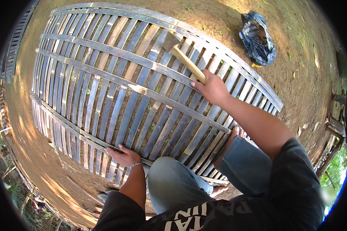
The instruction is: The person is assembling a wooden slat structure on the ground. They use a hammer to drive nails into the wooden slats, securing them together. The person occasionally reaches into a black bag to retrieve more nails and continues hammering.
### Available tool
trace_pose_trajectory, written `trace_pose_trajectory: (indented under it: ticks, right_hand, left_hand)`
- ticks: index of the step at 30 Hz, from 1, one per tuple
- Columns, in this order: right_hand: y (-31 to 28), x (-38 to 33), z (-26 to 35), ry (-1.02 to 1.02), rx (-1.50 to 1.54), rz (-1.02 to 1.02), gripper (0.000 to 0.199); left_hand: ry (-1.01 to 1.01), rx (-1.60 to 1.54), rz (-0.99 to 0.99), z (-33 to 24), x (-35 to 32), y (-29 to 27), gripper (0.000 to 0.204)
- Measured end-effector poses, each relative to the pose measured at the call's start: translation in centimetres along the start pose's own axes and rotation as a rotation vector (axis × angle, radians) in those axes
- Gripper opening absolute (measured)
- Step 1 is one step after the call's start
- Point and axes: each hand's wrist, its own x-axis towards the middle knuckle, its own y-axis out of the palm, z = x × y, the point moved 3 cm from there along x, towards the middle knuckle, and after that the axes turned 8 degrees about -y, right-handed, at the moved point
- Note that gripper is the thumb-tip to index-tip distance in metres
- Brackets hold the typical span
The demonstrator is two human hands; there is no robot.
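Right hand (212, 89) outstretched, gripping hammer (183, 57); left hand (123, 156) seemingly flat on bamboo panel (104, 88)

My right hand (213, 89) grips the hammer (183, 57) at frame centre over the bamboo panel (115, 88); my left hand (124, 156) presses its lower edge; black bag (257, 38) upper right.

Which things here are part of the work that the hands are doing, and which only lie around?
In the work:
- bamboo slat panel
- hammer, held in the right hand
- left hand, pressing on the panel's near edge

Lying around:
- black plastic bag on the dirt ground
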Motion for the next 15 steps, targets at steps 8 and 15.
trace_pose_trajectory:
  ticks: [8, 15]
  right_hand:
    - [-6.4, -4.8, -4.3, -0.157, 0.084, 0.08, 0.041]
    - [-12.4, -13.6, -9.8, -0.157, -0.058, 0.138, 0.032]
  left_hand:
    - [0.016, -0.406, 0.178, -4.3, 0.0, -2.2, 0.043]
    - [0.554, -0.691, 0.726, -18.2, -7.3, -4.8, 0.017]
